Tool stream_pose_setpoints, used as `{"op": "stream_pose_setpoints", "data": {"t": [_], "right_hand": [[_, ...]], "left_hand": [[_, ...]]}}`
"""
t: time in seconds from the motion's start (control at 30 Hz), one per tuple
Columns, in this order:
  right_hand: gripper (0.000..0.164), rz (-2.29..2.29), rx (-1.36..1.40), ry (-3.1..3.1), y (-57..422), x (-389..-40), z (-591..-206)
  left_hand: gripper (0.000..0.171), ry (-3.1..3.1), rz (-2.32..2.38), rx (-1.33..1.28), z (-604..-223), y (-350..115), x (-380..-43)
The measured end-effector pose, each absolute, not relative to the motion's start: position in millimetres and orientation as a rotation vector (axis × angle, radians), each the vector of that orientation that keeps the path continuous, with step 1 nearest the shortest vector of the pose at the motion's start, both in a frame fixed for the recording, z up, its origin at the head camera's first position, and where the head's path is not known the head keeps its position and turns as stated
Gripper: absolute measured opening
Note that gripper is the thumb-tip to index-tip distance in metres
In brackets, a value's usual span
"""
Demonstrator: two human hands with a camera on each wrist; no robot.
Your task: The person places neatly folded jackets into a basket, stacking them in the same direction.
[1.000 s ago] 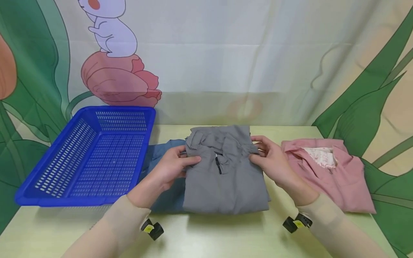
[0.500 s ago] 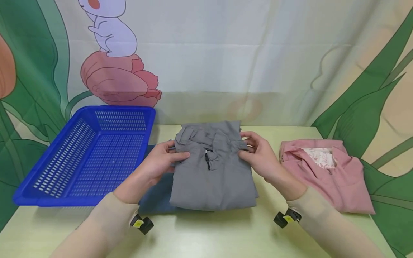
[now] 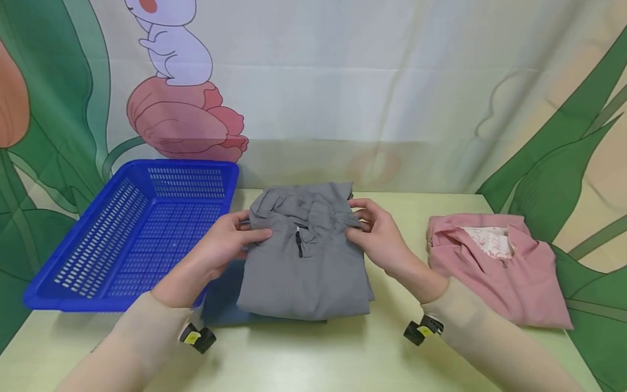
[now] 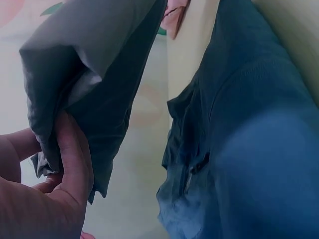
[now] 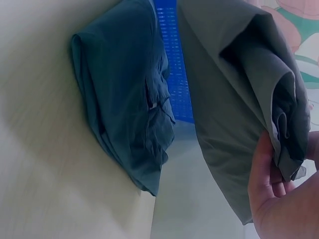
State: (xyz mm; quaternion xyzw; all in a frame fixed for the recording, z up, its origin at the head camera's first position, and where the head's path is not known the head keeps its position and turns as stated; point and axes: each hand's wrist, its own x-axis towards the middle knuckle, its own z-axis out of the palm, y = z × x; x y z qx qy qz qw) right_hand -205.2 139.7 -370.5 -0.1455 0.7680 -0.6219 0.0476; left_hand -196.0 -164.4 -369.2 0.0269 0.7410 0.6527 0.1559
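A folded grey jacket with a short black zip pull hangs in the air in the head view. My left hand pinches its left edge, thumb on top and fingers beneath. The opposite edge is pinched the same way by my right hand. Below lies a folded blue garment on the table, mostly hidden by the jacket from above. Both wrist views show a gap between the grey jacket and the blue garment. The jacket's layers droop in folds near my fingers.
A blue perforated plastic basket stands at the left, close to the blue garment. A folded pink jacket with a pale patterned lining lies at the right of the light table. A printed curtain hangs behind.
Both hands have carried the grey jacket leftward, further over the blue garment. The basket and the pink jacket have stayed in place.
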Motion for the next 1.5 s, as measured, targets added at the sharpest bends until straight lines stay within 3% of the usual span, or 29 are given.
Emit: {"op": "stream_pose_setpoints", "data": {"t": [1.5], "right_hand": [[0.052,-2.008,-0.374,2.086,71,-226,-343]], "left_hand": [[0.052,2.345,1.723,0.193,-340,-246,-208]]}}
